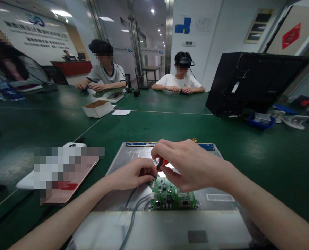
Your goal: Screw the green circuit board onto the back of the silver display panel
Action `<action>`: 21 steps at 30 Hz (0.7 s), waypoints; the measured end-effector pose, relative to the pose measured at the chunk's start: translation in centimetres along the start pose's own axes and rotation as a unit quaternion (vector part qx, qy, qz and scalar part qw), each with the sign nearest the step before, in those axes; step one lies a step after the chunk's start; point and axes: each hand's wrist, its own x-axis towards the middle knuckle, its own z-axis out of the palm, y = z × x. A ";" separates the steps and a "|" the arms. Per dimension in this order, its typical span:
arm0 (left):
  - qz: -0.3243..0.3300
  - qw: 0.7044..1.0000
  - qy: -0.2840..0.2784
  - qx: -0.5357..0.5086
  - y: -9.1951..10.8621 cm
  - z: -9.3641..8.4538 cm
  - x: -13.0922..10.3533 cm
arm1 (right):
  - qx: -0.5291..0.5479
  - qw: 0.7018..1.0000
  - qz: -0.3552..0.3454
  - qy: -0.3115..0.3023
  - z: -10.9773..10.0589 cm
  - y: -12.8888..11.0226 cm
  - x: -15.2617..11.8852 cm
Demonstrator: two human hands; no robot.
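Observation:
A metal display panel (pixel 214 227) lies flat before me, with a green circuit board (pixel 173 201) on its back. My right hand (pixel 189 163) is closed round the orange and black handle of a screwdriver (pixel 161 163), which points down at the board's upper left corner. Just under that handle, my left hand (pixel 137 173) has thumb and forefinger pinched together at the same corner. What is between those fingertips is too small to make out. Grey cables (pixel 133 217) run from the board's left side toward me. A blue strip board (pixel 208 147) lines the panel's far edge.
To the left lie a pink, partly blurred flat object (pixel 66 194) and a white device (pixel 75 144). A white box (pixel 98 109) stands farther back. At right are a black monitor (pixel 250 83) and a blue tray (pixel 260 121). Several people sit around the green table (pixel 154 125).

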 end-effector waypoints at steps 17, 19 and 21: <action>-0.002 1.000 0.003 -0.009 -0.4 0.2 0.0 | -0.061 0.998 0.013 0.006 0.1 0.0 0.2; -0.007 1.000 -0.003 -0.014 -0.2 0.1 0.1 | -0.029 0.999 0.013 -0.006 0.0 0.0 0.1; -0.011 1.000 -0.008 -0.016 -0.1 0.0 0.1 | -0.009 1.000 0.013 -0.008 0.0 0.0 0.0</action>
